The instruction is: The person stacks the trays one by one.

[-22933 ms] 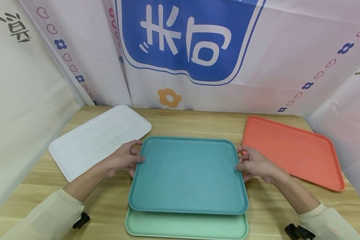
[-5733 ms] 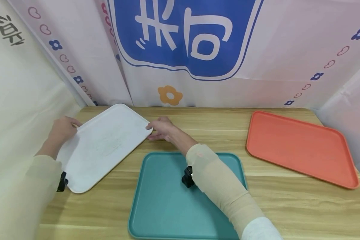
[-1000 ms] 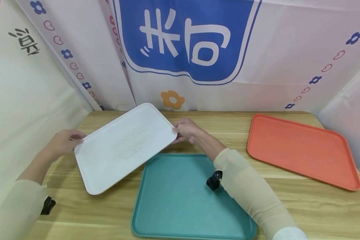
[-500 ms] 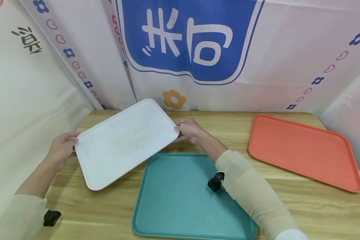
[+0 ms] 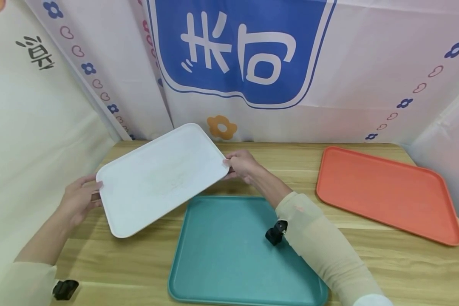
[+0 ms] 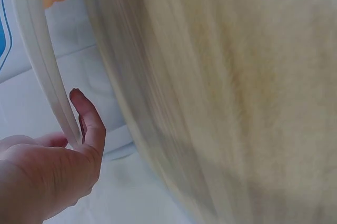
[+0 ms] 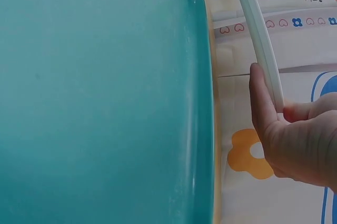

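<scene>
A white rectangular tray (image 5: 162,180) with rounded corners is held up off the table, turned at an angle, between both hands. My left hand (image 5: 78,199) grips its left short edge, thumb on top and fingers beneath. My right hand (image 5: 242,165) pinches the right short edge near its front corner. Both wrist views show the tray's rim edge-on between thumb and fingers. A teal tray (image 5: 237,255) lies on the table in front, partly under my right forearm and close by the white tray's front edge.
On the right of the wooden table (image 5: 367,255) lies an orange-red tray (image 5: 386,193), also angled. A printed white cloth (image 5: 352,76) with a blue sign hangs along the table's back edge, and pale cloth walls stand at both sides.
Since a second ago the white tray has risen slightly, and my left hand has shifted its hold on the left edge. Earlier, the white tray lay farther left; the teal tray was above a light green one.
</scene>
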Demonstrator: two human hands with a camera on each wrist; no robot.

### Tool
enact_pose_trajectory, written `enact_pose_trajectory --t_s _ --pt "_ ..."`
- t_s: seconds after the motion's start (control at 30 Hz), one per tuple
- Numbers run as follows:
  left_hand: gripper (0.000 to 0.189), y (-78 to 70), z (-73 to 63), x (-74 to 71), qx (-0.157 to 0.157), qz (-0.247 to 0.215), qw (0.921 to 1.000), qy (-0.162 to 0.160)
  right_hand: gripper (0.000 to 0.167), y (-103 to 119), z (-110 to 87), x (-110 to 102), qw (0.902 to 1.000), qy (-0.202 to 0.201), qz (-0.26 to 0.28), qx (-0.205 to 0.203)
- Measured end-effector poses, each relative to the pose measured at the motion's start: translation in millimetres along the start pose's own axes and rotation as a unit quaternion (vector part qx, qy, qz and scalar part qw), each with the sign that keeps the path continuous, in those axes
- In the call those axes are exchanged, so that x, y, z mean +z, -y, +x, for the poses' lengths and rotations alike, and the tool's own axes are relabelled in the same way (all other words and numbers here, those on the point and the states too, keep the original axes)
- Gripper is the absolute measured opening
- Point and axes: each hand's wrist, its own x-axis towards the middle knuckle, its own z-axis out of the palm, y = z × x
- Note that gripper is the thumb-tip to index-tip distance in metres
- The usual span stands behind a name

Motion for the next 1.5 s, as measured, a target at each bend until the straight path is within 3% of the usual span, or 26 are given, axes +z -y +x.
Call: enact_pose_trajectory --t_s 0.1,0.17,0.4,0.53,0.77,1.13,1.37,1.5 --pt "0.017 1.6 -4.2 2.5 -0.006 -0.026 0.9996 0.007 0.035 -1 0.0 0 1.0 -0.004 -0.002 -0.002" --pt "0.016 2.0 -6.4 4.3 -0.006 -0.021 0.9996 0.015 0.035 -1 0.2 -1 1.0 -0.006 0.0 -0.002" --pt "0.041 2.8 -9.7 11.1 0.005 0.005 0.9996 0.027 0.034 -2 0.6 -2 1.0 -0.006 0.003 -0.002" --pt "0.03 3.7 -11.9 12.9 0.007 -0.008 0.9997 0.023 0.033 -1 0.2 -3 1.0 -0.005 0.001 -0.001" --pt "0.035 6.0 -14.5 13.5 0.009 -0.027 0.9993 0.025 0.033 -1 -0.2 -2 1.0 -0.003 0.006 -0.001" --pt "0.039 5.7 -17.9 11.5 0.016 0.0 0.9997 0.017 0.032 1 -0.9 -4 0.9993 0.031 0.018 0.014" --pt "0.069 3.1 -18.9 12.8 0.016 0.025 0.9994 0.017 0.036 1 -1.3 -4 0.9991 0.038 0.016 0.005" --pt "0.076 3.1 -17.5 12.8 0.017 0.038 0.9989 0.021 0.04 0 0.9 -4 0.9994 0.033 -0.01 0.001"
